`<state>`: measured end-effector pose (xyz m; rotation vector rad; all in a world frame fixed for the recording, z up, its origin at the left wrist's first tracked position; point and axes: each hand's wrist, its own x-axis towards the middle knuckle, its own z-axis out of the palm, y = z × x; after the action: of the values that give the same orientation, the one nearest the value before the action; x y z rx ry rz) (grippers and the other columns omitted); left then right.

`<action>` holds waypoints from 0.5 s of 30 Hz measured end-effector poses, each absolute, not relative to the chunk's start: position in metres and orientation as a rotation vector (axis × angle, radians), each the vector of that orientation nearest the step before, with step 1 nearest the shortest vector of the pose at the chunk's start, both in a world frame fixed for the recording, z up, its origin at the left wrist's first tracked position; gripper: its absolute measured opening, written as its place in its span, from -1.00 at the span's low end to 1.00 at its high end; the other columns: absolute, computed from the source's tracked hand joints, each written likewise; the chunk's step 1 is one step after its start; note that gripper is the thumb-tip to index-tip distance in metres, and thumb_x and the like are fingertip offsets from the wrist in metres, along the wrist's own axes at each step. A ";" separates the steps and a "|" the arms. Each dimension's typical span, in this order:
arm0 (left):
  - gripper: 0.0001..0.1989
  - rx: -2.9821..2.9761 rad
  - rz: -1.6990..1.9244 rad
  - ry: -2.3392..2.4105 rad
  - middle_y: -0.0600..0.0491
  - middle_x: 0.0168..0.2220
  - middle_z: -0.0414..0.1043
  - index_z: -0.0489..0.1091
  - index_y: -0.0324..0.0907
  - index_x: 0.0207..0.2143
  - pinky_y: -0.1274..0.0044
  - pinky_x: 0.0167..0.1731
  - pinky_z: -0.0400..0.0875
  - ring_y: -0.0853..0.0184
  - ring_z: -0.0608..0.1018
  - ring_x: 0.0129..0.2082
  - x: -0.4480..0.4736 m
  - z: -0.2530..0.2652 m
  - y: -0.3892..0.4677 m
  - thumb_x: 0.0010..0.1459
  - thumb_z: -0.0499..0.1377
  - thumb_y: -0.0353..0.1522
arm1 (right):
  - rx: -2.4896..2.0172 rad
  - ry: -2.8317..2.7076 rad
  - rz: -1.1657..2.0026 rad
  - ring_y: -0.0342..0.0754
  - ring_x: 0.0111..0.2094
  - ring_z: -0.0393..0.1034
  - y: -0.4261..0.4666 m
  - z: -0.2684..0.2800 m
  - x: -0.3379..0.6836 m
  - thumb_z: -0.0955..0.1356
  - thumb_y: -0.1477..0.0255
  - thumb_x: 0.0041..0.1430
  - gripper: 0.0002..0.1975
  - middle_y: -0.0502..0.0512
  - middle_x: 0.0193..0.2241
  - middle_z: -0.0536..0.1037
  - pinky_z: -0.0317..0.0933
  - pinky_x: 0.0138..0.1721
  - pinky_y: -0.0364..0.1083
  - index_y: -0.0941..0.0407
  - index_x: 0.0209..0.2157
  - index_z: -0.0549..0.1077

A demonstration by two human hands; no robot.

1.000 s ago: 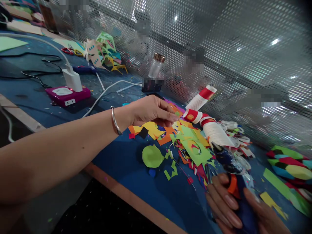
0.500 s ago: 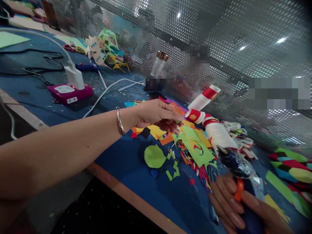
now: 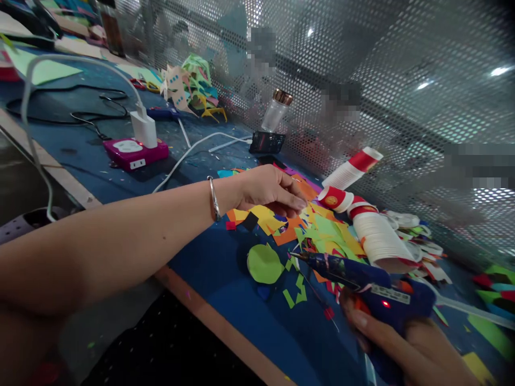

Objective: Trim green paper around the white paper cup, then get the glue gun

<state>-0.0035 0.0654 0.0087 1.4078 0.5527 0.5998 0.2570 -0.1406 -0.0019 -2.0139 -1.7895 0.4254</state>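
My right hand [image 3: 396,340] is wrapped round a blue hot glue gun [image 3: 358,273] with an orange trigger and a lit red light. Its nozzle points left, just right of a green paper circle [image 3: 264,264] lying on the blue table. Over a heap of coloured paper scraps [image 3: 328,236] reaches my left hand [image 3: 276,192], a silver bangle [image 3: 213,199] on its wrist. The fingers are bent and drawn toward the thumb in a pinch; whether something small is between them I cannot make out. Small green strips [image 3: 295,292] lie beside the circle.
Stacked paper cups [image 3: 376,238] lie beyond the scraps, against a perforated metal screen [image 3: 386,107]. A phone [image 3: 266,142] leans on a glass jar [image 3: 277,111]. On the left are a magenta power strip [image 3: 137,154], a white charger [image 3: 144,128] and trailing cables.
The glue gun has swung round and moved left, its nozzle now near the green circle. My left hand stays over the scraps. The whole view has shifted slightly.
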 end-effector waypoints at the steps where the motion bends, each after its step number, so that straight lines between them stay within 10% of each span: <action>1: -0.96 1.425 0.597 0.555 0.10 -0.41 0.56 0.54 -0.23 -0.37 0.46 -0.14 0.46 0.42 0.58 -0.35 -0.004 0.008 0.066 0.11 0.34 -0.44 | -2.013 -1.816 0.353 0.11 -0.42 0.59 -0.138 -0.001 0.255 0.36 -0.08 0.13 -0.53 0.12 -0.42 0.70 0.52 -0.38 -0.05 0.02 -0.46 0.62; 15: -0.83 1.466 0.673 0.647 0.15 -0.40 0.47 0.45 -0.20 -0.29 0.44 -0.09 0.39 0.42 0.53 -0.34 -0.007 0.004 0.083 0.04 0.34 -0.47 | -1.899 -2.000 0.165 0.20 -0.22 0.64 -0.128 -0.014 0.243 0.41 0.11 0.10 -0.69 0.10 -0.26 0.75 0.53 -0.14 0.02 -0.01 -0.32 0.71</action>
<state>-0.0072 0.0832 0.0037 1.4660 0.6474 0.6730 0.2429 -0.1277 -0.0136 -1.8987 -1.9997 0.1646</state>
